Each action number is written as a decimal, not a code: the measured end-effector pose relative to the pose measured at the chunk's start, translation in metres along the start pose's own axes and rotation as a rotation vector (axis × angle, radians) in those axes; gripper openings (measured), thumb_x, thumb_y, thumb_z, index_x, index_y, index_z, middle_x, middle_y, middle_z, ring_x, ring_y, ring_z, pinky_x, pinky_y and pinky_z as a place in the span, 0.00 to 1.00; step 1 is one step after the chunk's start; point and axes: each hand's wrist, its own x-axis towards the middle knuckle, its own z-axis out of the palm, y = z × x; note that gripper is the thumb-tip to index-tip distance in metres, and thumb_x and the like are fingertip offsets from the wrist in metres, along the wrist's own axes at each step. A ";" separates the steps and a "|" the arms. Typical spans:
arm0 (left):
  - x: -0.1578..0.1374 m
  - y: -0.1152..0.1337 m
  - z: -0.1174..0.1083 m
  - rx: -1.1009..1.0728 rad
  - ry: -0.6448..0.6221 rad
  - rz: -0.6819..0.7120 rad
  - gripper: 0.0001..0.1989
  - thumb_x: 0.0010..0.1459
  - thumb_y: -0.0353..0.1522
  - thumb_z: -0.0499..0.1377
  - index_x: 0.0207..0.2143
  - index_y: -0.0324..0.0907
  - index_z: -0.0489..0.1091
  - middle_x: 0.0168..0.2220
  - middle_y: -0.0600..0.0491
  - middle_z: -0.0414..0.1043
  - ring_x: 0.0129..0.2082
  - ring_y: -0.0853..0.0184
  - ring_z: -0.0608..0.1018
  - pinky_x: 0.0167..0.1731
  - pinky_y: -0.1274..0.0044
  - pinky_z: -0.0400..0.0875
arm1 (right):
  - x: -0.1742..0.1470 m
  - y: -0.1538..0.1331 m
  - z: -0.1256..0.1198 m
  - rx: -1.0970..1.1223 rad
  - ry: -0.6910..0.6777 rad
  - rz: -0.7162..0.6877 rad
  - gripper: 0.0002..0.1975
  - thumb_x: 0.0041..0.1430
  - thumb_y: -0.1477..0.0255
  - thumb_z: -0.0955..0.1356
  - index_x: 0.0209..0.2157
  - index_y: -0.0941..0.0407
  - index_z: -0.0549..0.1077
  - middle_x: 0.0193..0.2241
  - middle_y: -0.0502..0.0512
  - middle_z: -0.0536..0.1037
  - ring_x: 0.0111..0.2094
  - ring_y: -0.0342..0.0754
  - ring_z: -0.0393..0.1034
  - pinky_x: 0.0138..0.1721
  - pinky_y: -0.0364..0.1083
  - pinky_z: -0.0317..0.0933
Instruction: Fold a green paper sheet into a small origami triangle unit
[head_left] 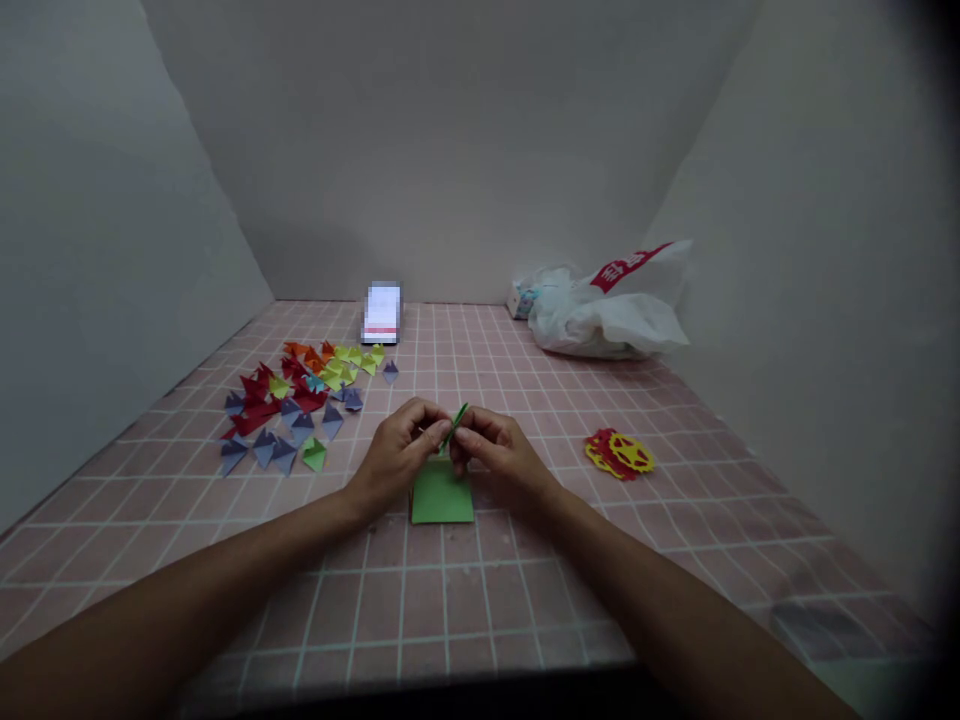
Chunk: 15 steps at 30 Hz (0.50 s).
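Note:
Between my two hands is a small folded piece of green paper point(453, 428), seen nearly edge-on and tilted. My left hand point(397, 450) pinches it from the left with thumb and fingers. From the right, my right hand point(504, 450) grips the same piece, its thumb and fingertips closed on it. Just below the hands, a stack of square green paper sheets point(442, 495) lies on the table, its upper edge partly covered by my fingers.
Several folded paper shapes point(302, 425) in purple, red, orange, yellow and green spread over the left. A phone point(382, 314) stands behind them. At the back right lies a white plastic bag point(592, 315) beside a small box point(521, 300). Yellow and red cut-outs point(630, 453) lie right of my hands.

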 end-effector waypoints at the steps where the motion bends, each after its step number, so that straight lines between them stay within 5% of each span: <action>1: 0.000 -0.001 0.000 -0.010 -0.024 -0.004 0.06 0.57 0.34 0.59 0.31 0.41 0.73 0.30 0.53 0.71 0.33 0.66 0.72 0.36 0.77 0.64 | 0.000 0.000 0.000 -0.004 0.004 -0.002 0.11 0.58 0.64 0.67 0.28 0.56 0.69 0.22 0.48 0.70 0.22 0.41 0.65 0.26 0.43 0.59; 15: 0.004 0.001 -0.003 -0.122 -0.143 -0.094 0.09 0.57 0.36 0.58 0.30 0.39 0.70 0.27 0.54 0.68 0.28 0.70 0.70 0.31 0.78 0.64 | -0.002 -0.006 0.001 -0.083 0.005 -0.005 0.09 0.57 0.70 0.66 0.25 0.56 0.67 0.22 0.48 0.70 0.22 0.41 0.64 0.25 0.43 0.58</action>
